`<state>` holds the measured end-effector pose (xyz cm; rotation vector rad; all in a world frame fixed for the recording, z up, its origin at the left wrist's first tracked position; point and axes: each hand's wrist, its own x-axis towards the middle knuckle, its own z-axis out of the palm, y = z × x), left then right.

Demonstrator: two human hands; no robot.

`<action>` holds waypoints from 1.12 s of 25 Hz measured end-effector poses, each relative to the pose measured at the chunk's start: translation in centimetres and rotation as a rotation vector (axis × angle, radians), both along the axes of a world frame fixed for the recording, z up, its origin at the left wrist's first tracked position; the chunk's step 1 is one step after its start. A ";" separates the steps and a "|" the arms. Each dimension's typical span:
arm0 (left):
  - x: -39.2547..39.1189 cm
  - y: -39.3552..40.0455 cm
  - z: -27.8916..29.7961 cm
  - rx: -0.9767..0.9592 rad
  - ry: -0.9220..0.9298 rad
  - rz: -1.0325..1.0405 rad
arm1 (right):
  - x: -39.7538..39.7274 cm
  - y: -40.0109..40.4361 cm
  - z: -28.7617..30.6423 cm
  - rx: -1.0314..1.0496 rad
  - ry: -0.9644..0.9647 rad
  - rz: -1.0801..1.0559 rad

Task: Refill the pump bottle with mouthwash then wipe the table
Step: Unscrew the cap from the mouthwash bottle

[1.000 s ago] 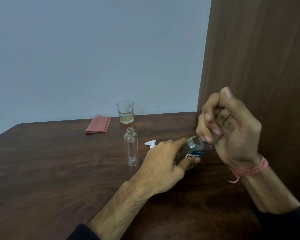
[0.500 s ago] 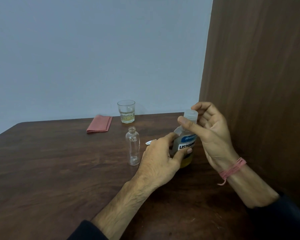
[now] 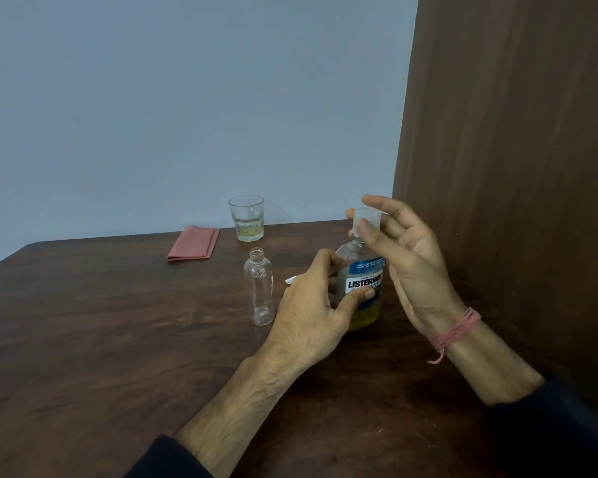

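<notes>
Left hand [image 3: 311, 312] grips upright mouthwash bottle [image 3: 361, 288] on table [image 3: 118, 339]; right hand [image 3: 404, 267] pinches its cap [image 3: 367, 219]. Empty bottle [image 3: 259, 291] just left, uncapped.

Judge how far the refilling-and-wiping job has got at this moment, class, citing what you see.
Done: the small clear bottle stands open and empty, its white pump top lying behind the left hand. In hand: the left hand steadies the mouthwash bottle upright while the right hand grips its cap, apparently unscrewing it. Left: pouring, refitting the pump, and wiping the table with the folded red cloth.
</notes>
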<state>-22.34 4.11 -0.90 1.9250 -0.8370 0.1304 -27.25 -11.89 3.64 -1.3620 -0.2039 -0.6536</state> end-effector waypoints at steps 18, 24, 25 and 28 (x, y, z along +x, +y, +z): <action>1.4 0.2 -0.1 -0.020 -0.001 0.101 | 0.7 -2.9 -0.2 -0.027 0.070 -0.469; 1.3 0.3 -0.2 -0.005 -0.030 0.109 | 1.3 -4.4 -3.0 -0.728 0.476 -0.749; 1.2 0.2 -0.2 0.001 -0.042 0.114 | 1.3 -4.5 -3.2 -0.814 0.521 -0.753; 1.1 0.3 -0.2 0.006 -0.075 0.123 | 1.5 -4.4 -3.6 -0.953 0.657 -0.682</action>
